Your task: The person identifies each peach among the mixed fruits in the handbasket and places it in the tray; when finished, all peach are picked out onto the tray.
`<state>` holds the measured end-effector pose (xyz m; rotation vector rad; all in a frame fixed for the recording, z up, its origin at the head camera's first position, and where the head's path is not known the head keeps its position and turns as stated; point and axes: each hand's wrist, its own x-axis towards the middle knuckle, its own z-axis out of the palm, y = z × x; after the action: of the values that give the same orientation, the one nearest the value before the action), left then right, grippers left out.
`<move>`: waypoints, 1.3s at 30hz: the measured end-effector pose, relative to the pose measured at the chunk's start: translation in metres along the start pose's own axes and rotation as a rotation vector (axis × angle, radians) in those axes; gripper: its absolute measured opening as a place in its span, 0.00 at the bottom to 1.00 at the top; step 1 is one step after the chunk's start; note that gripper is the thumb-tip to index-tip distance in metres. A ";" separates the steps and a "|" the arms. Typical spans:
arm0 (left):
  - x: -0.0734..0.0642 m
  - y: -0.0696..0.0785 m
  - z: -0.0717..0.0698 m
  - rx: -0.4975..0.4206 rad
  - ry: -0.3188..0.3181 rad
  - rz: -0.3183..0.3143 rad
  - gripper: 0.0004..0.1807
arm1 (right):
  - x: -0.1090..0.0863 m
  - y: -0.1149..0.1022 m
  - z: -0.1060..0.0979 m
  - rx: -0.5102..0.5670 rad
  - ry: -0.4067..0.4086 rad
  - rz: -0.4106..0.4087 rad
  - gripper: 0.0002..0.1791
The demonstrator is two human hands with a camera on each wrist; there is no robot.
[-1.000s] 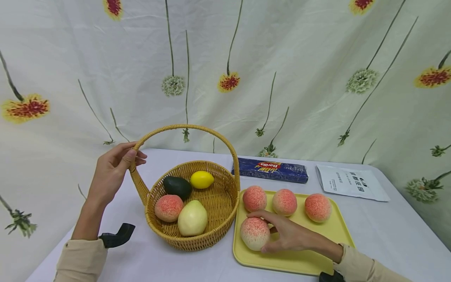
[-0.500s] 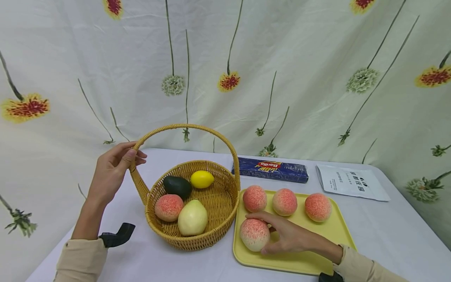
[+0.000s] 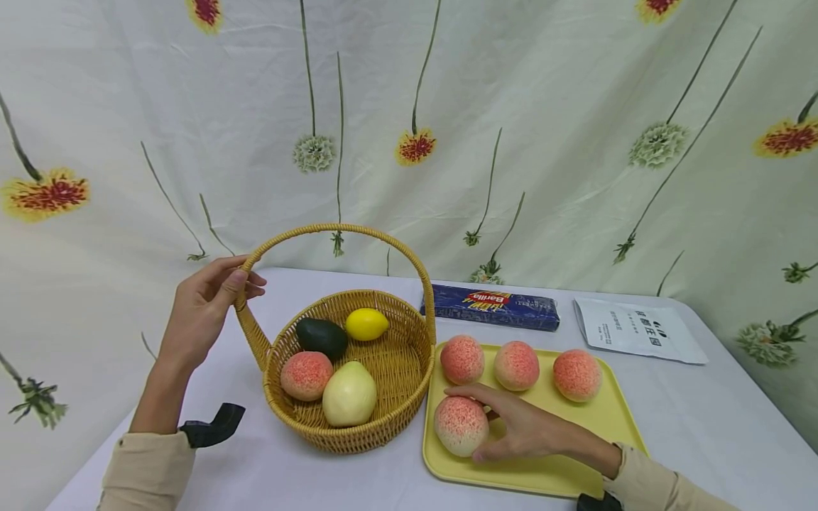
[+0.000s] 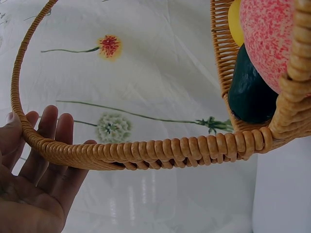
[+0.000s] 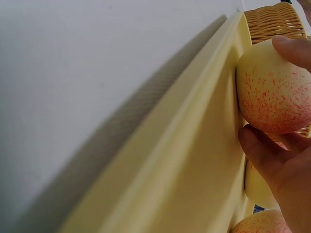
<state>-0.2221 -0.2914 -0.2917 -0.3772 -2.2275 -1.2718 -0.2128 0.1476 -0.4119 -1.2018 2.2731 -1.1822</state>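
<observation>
Right of basket [image 3: 404,369], right hand [image 3: 519,427] half-curled round peach [image 3: 457,429]; left hand [image 3: 197,306] pinches basket handle [image 3: 339,228]; loose grip could drop peach.

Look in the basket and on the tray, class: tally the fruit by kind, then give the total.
Peaches: 5
Avocado: 1
Lemon: 1
Pear-shaped fruit: 1
Total: 8

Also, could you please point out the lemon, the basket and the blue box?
Lemon [image 3: 367,324]: head view, middle of its skin.
Basket [image 3: 399,376]: head view, bare inner floor.
Blue box [image 3: 491,308]: head view, middle of printed face.
</observation>
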 end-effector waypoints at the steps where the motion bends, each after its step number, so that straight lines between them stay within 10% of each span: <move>1: 0.000 0.000 0.000 0.000 0.000 0.000 0.17 | 0.000 0.000 0.000 0.000 -0.001 0.002 0.44; 39: 0.000 0.000 -0.001 -0.013 -0.002 -0.005 0.17 | 0.026 -0.041 -0.025 -0.065 0.052 -0.115 0.31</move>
<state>-0.2215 -0.2917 -0.2916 -0.3780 -2.2239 -1.2893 -0.2213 0.1278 -0.3617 -1.3575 2.3241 -1.2019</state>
